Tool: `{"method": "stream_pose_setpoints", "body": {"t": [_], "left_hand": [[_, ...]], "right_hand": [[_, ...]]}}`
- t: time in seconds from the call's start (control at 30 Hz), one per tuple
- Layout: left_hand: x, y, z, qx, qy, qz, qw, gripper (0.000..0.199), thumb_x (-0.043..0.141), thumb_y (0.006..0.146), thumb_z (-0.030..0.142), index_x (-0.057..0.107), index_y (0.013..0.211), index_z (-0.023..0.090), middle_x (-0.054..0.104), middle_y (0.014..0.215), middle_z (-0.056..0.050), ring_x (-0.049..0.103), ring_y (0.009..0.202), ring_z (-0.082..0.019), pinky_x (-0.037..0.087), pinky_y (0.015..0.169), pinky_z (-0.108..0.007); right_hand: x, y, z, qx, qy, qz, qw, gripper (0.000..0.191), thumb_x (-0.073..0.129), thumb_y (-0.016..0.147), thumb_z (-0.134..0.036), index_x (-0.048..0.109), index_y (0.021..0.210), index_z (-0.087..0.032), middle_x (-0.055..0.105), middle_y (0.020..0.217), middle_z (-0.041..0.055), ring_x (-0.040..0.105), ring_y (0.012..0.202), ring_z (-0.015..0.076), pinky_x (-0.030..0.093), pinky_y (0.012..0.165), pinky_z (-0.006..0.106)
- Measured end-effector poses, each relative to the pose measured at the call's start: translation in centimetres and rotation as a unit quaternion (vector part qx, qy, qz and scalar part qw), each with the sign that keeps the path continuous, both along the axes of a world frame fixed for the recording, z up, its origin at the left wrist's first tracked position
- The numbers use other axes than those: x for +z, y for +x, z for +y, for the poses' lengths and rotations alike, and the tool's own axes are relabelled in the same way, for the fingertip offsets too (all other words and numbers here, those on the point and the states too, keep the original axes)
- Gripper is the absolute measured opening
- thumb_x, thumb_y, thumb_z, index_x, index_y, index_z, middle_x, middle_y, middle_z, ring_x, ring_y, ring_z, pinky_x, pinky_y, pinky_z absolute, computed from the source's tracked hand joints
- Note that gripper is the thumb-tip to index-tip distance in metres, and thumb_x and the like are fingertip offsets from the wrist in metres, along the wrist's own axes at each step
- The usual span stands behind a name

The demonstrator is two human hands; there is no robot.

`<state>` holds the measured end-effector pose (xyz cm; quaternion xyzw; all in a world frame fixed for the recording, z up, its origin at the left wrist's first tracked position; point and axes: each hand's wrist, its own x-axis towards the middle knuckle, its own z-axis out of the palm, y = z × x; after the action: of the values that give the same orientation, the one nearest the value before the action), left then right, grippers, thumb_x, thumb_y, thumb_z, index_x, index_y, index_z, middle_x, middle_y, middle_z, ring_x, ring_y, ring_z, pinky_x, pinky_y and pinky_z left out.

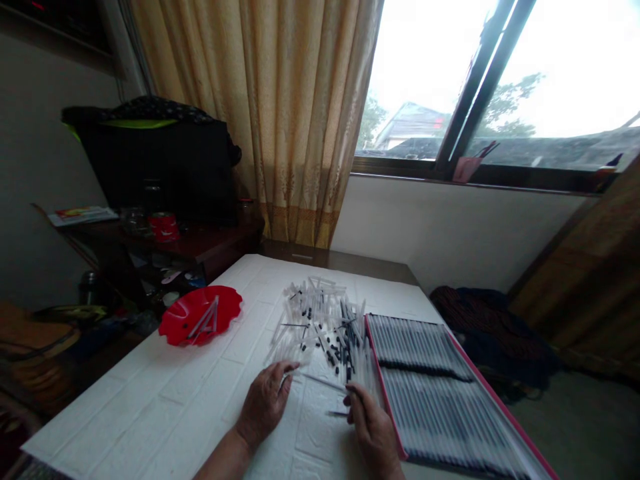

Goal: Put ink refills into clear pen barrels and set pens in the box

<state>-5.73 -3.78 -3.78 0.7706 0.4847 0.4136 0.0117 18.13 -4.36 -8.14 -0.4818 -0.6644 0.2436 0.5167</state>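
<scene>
A thin, pale pen-like tube (325,382) spans the gap between my two hands above the white table. My left hand (267,399) has thumb and fingertips pinched near its left end. The fingers of my right hand (369,427) are closed on the tube's right end. A short dark-tipped piece (338,414) lies beside my right fingers. Beyond my hands spreads a loose pile of clear tubes and small black caps (313,320). To the right, a pink-edged box (393,421) holds rows of pens with dark ends.
On the left of the white table (200,393) sits a red scalloped plate (227,308) with several clear tubes on it. A dark cabinet with a monitor (170,167) stands behind at left. Curtains and a window lie beyond the table.
</scene>
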Motion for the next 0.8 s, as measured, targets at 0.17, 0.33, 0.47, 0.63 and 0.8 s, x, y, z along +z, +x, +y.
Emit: {"method": "stream_pose_setpoints", "body": {"t": [0.17,0.33,0.47,0.63,0.8], "left_hand": [[0.2,0.0,0.0,0.015,0.014,0.0,1.0,0.018,0.04,0.092,0.021,0.051,0.107,0.023,0.07,0.093,-0.003,0.068,0.087,-0.016,0.056,0.076,-0.027],[-0.3,0.1,0.2,0.052,0.067,0.022,0.996,0.017,0.038,0.094,0.025,0.053,0.101,0.021,0.068,0.083,-0.004,0.067,0.077,-0.018,0.057,0.069,-0.029],[-0.7,0.2,0.4,0.061,0.084,0.038,0.994,0.023,0.035,0.096,0.026,0.051,0.11,0.02,0.069,0.086,-0.006,0.067,0.077,-0.019,0.057,0.069,-0.031],[-0.8,0.3,0.5,0.068,0.086,0.06,0.992,0.029,0.031,0.097,0.033,0.049,0.114,0.017,0.068,0.078,-0.005,0.068,0.071,-0.017,0.057,0.063,-0.027],[-0.7,0.4,0.5,0.037,0.1,0.087,0.991,0.026,0.032,0.097,0.031,0.056,0.097,0.021,0.07,0.082,-0.004,0.068,0.075,-0.017,0.058,0.069,-0.03]], "right_hand": [[0.1,0.1,0.1,-0.01,-0.025,0.023,0.999,0.032,0.044,0.091,-0.044,0.062,0.101,-0.019,0.066,0.068,0.0021,0.06,0.051,0.0138,0.049,0.051,0.021],[0.1,0.1,0.2,-0.007,-0.035,0.041,0.998,0.035,0.043,0.091,-0.045,0.062,0.101,-0.018,0.065,0.068,0.0025,0.06,0.051,0.0139,0.049,0.05,0.021],[0.1,0.1,0.4,-0.014,-0.041,0.061,0.997,0.034,0.044,0.091,-0.045,0.061,0.1,-0.018,0.064,0.068,0.0021,0.06,0.052,0.0136,0.049,0.051,0.021],[0.3,0.0,0.6,-0.024,-0.045,0.086,0.995,0.035,0.046,0.09,-0.047,0.062,0.098,-0.018,0.063,0.064,0.0007,0.058,0.05,0.0132,0.048,0.05,0.021],[0.7,-0.1,0.3,-0.01,-0.058,0.085,0.995,0.036,0.046,0.089,-0.048,0.062,0.096,-0.017,0.062,0.063,0.0008,0.057,0.049,0.0128,0.047,0.048,0.021]]}}
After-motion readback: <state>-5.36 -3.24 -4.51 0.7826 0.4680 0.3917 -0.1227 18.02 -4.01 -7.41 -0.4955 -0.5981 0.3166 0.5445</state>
